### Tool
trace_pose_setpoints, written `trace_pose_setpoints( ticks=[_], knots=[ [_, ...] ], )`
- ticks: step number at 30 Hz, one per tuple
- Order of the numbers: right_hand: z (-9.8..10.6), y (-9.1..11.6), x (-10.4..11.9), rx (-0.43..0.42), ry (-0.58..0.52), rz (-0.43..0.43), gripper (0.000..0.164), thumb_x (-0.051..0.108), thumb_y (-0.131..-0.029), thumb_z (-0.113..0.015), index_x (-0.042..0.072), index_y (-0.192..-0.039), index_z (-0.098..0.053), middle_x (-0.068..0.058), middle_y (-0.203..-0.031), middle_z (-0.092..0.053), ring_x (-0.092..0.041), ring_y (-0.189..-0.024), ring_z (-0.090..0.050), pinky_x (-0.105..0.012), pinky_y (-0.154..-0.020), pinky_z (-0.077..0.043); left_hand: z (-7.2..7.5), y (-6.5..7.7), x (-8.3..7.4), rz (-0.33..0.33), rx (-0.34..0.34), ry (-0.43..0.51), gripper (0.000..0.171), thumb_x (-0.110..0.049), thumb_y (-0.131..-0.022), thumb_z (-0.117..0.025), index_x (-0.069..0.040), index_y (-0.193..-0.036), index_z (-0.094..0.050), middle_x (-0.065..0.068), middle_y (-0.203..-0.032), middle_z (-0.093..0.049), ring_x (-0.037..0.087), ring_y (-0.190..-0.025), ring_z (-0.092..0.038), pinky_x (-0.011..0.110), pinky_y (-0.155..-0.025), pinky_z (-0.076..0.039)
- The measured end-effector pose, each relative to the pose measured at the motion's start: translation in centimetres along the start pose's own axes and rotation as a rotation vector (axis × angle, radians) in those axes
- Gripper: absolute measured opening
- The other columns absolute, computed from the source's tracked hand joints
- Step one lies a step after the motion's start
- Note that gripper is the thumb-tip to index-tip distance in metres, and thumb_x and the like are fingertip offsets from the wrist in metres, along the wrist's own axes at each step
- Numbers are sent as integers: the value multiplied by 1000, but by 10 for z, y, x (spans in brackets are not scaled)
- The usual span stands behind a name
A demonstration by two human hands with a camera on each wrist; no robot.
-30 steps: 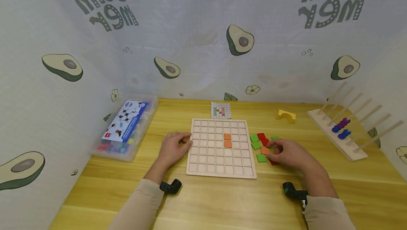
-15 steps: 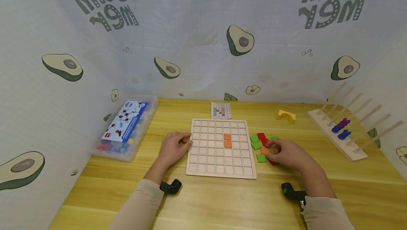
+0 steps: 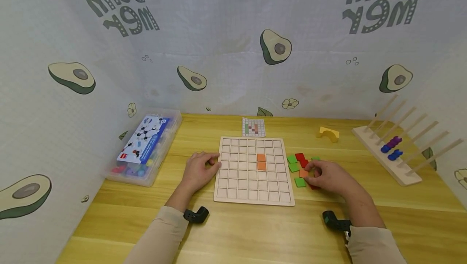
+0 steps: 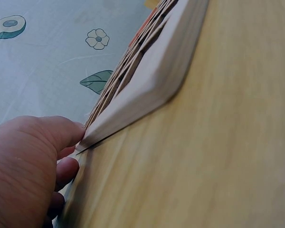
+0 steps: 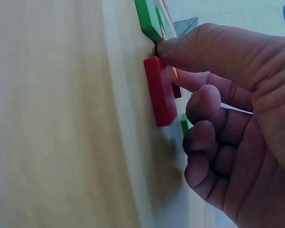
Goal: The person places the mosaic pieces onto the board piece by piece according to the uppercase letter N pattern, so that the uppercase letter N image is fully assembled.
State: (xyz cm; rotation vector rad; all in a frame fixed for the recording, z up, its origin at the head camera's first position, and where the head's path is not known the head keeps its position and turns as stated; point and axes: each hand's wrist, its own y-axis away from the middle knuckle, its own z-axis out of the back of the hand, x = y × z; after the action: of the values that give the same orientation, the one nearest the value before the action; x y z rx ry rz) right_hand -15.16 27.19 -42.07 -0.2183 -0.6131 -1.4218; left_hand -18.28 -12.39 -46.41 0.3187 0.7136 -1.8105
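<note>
A wooden grid board lies on the table, with two orange square tiles set in its cells, one above the other. My left hand rests at its left edge, thumb and index fingertips touching the side; in the left wrist view, the thumb lies against the board's pale edge. Right of the board, my right hand holds a loose orange tile between thumb and index finger, low among the loose tiles. Around it lie green tiles and red tiles. In the right wrist view, a red tile sits beside the thumb.
A small printed pattern card lies behind the board. At left is a clear plastic case of coloured parts. A yellow arch block and a wooden peg rack with blue and purple pieces stand at right. Patterned cloth hangs behind.
The right hand and wrist have shifted very slightly to the left; its fingertips stay at the orange tile. The left hand, the board and its tiles stay as they were.
</note>
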Motion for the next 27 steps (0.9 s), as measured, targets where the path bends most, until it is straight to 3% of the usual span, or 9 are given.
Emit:
trace_pose_setpoints(
  ticks=[8,20,27],
  knots=[
    [6,4,3,-28,9,-33,37,37,-81,-69,10,-106,-61,-4,-73,-46,-18,-61,-44,-30,-51,-34,0,1,-2,1,-1,8,30,-33,-85,-66,-18,-110,-69,-11,-77,-54,12,-75,-43,32,-73,-33],
    [10,9,33,-108,49,107,35,43,-79,-70,14,-98,-63,0,-67,-45,-15,-57,-42,-29,-50,-33,2,0,-2,6,10,-1,31,-36,-85,-64,-19,-111,-68,-12,-77,-54,11,-73,-42,30,-72,-32],
    [1,7,44,-67,-13,155,29,36,-81,-70,16,-100,-65,0,-66,-48,-14,-49,-45,-27,-46,-35,1,1,-3,7,13,7,31,-34,-85,-65,-18,-112,-68,-13,-77,-53,11,-74,-43,31,-73,-32]
  ],
)
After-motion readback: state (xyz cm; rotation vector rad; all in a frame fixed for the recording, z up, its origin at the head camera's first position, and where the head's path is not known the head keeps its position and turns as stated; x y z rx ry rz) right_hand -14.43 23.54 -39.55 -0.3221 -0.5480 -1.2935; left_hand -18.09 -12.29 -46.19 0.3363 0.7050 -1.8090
